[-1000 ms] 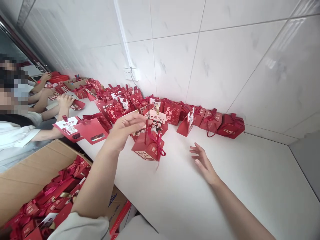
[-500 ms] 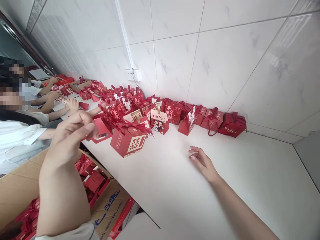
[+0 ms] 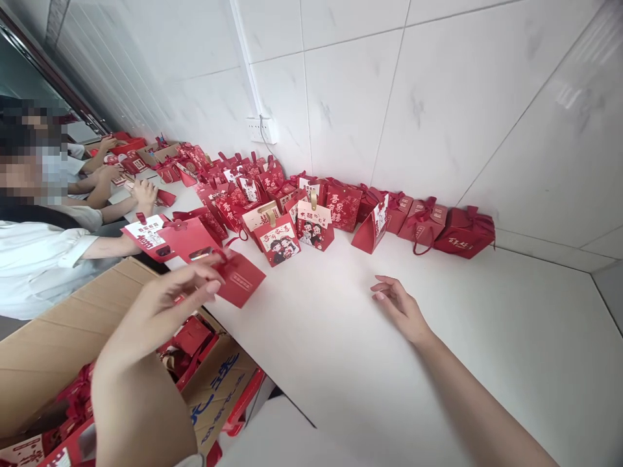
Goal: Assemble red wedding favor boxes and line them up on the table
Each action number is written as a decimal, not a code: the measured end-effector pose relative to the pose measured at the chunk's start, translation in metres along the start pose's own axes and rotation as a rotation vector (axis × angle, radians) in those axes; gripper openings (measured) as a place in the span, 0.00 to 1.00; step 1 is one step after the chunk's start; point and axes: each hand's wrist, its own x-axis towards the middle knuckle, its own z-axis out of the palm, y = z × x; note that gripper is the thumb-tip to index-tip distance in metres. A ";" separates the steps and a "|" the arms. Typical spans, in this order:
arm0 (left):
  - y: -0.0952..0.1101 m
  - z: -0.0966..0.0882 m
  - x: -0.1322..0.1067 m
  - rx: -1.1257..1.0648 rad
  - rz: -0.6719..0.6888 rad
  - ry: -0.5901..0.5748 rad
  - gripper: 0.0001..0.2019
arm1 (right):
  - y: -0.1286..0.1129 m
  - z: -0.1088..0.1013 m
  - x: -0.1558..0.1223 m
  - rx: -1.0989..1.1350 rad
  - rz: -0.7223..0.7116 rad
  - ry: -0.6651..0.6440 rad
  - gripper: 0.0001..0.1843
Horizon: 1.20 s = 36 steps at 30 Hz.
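Note:
My left hand is closed at the ribbon end of a small red gift box, which is tilted over the table's left edge. Its fingertips are a little blurred, and part of the ribbon is hidden. My right hand is held over the white table, holding nothing, with its fingers loosely bent and apart. Behind the held box stand upright card boxes, one printed with a cartoon couple and another similar one. A red wedge-shaped box is nearest beyond my right hand.
Several red boxes line the tiled wall, ending with a ribboned box at right. A cardboard carton with more red boxes is at lower left. People in white sleeves work at the far left. A wall socket has a cable.
The gift box has turned, so its double-happiness face no longer shows, and my left hand has lowered beside it. My right hand keeps its pose. The view has shifted slightly.

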 end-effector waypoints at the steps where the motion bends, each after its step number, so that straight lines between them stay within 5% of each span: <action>1: -0.002 0.005 -0.006 -0.023 -0.061 -0.151 0.07 | 0.000 0.000 0.000 -0.004 0.002 0.001 0.22; 3: -0.007 0.013 -0.018 0.026 -0.155 -0.524 0.08 | 0.000 0.000 0.000 -0.004 0.006 0.000 0.22; 6: -0.016 0.021 -0.028 0.079 -0.212 -0.802 0.10 | 0.001 0.000 0.000 0.001 0.016 0.004 0.23; 8: -0.024 0.022 -0.029 0.076 -0.211 -0.711 0.11 | 0.001 0.000 0.000 -0.008 0.019 0.012 0.23; 13: -0.042 0.033 -0.021 0.172 -0.099 0.220 0.14 | 0.002 0.000 0.000 -0.028 0.016 0.022 0.24; 15: -0.040 0.051 -0.025 0.248 -0.087 0.366 0.14 | 0.003 0.001 0.000 -0.033 0.020 0.021 0.24; 16: -0.037 0.063 -0.030 0.229 -0.098 0.316 0.12 | 0.003 0.001 0.000 -0.038 0.023 0.021 0.24; 18: -0.030 0.095 -0.046 0.039 -0.165 -0.020 0.13 | 0.003 0.001 0.001 -0.048 0.027 0.021 0.23; 20: -0.026 0.132 -0.064 -0.192 -0.287 -0.402 0.27 | 0.003 0.001 0.001 -0.055 0.026 0.022 0.23; 22: -0.029 0.164 -0.076 -0.442 -0.490 -0.535 0.39 | 0.003 0.001 0.001 -0.056 0.026 0.024 0.23; 24: -0.039 0.184 -0.078 -0.712 -0.747 -0.372 0.35 | 0.002 0.001 0.001 -0.055 0.032 0.028 0.23; 26: -0.051 0.191 -0.070 -1.003 -0.915 -0.078 0.22 | 0.003 0.001 0.000 -0.051 0.036 0.032 0.23; 29: -0.067 0.185 -0.048 -1.364 -0.939 0.233 0.03 | 0.003 0.002 0.001 -0.049 0.039 0.036 0.24; 31: -0.075 0.180 -0.036 -1.533 -0.916 0.247 0.02 | 0.003 0.003 0.001 -0.055 0.044 0.037 0.24; 36: -0.074 0.169 -0.036 -1.742 -0.793 0.059 0.10 | 0.002 0.003 0.002 -0.077 0.040 0.036 0.23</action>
